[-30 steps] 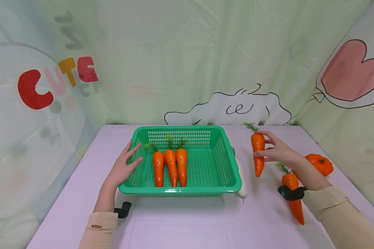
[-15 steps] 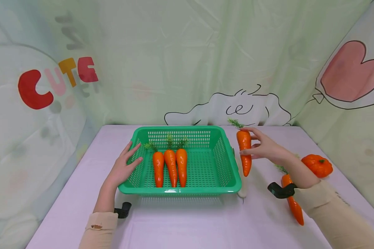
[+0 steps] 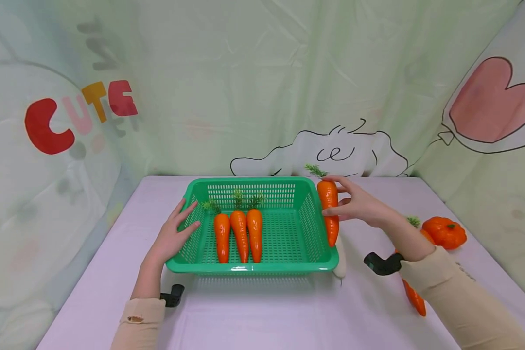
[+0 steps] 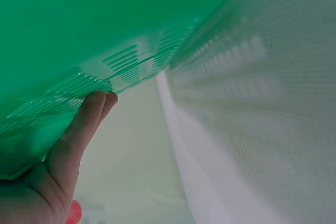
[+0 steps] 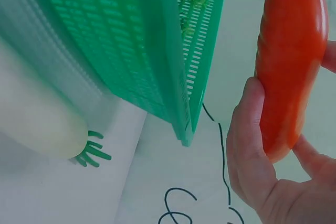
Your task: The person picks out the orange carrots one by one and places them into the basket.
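Observation:
In the head view a green slotted basket (image 3: pixel 253 268) stands on the table, with three orange carrots (image 3: pixel 239 233) lying side by side inside. My left hand (image 3: pixel 170 236) rests at its left rim, fingers spread and straight. From the left wrist view, straight fingers (image 4: pixel 79 135) lie along the basket's outer side. Between thumb and fingers, my right hand (image 3: pixel 359 203) holds another carrot (image 3: pixel 328 194), green top up, overlapping the basket's right rim. The right wrist view shows this carrot (image 5: pixel 294 61) beside the basket wall, thumb and fingers on opposite sides of it.
A white radish (image 3: pixel 341 262) lies against the basket's right side, partly hidden. Under my right forearm another carrot (image 3: pixel 414 297) is mostly covered. An orange pumpkin (image 3: pixel 444 232) sits near the right table edge. A printed curtain (image 3: pixel 227 97) hangs behind the table.
My right hand has carried its carrot leftward from the right of the table to the basket's right rim. The left hand and the basket have stayed in place.

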`<state>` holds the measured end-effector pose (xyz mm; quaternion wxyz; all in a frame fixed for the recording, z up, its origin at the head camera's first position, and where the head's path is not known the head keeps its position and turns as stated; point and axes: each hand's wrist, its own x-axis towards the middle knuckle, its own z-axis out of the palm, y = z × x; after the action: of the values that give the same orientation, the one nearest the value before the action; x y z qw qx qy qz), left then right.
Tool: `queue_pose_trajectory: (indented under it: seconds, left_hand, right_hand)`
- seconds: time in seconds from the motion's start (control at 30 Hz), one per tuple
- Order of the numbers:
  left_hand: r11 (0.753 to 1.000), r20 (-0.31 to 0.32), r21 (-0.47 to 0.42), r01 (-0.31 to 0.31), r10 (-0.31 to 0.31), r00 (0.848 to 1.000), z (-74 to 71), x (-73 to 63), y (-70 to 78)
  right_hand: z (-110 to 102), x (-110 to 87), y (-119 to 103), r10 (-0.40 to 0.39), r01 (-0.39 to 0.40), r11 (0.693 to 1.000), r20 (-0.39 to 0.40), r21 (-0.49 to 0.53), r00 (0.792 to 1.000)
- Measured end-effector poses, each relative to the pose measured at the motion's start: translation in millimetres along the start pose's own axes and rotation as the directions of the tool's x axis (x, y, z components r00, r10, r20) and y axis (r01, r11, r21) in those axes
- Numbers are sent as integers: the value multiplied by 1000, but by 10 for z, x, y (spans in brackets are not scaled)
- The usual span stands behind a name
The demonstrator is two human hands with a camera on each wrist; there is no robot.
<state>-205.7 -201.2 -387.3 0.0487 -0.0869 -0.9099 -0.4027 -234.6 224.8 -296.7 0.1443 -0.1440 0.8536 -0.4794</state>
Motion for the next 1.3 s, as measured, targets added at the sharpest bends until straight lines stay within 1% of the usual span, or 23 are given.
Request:
queue_pose_trajectory:
  seconds: [0.27,0.47,0.7,0.9,1.07,1.3]
  left_hand:
    - [1000,1,-7,-3,3,1000,-5,0,3]
    - [1000,3,-11,5,-5,1000,-3,-2,8]
    - [1000,1,-12,2,-2,1000,-6,-3,10]
    - [1000,2,-15,8,-8,1000,-23,-14,37]
    - [1000,2,-17,10,-10,1000,-16,-16,39]
    - [1000,5,-14,11,-11,1000,-13,-17,40]
  right_hand:
    - [77,33,-140,-23,23,1000,18,4,1000]
    - [137,80,-229,-37,36,999,42,34,998]
    - [200,157,-289,-9,6,999,67,40,998]
    - [249,201,-344,-10,6,999,82,49,997]
    - [288,250,-380,-8,5,999,86,35,996]
    - [344,330,-384,2,-10,997,104,71,995]
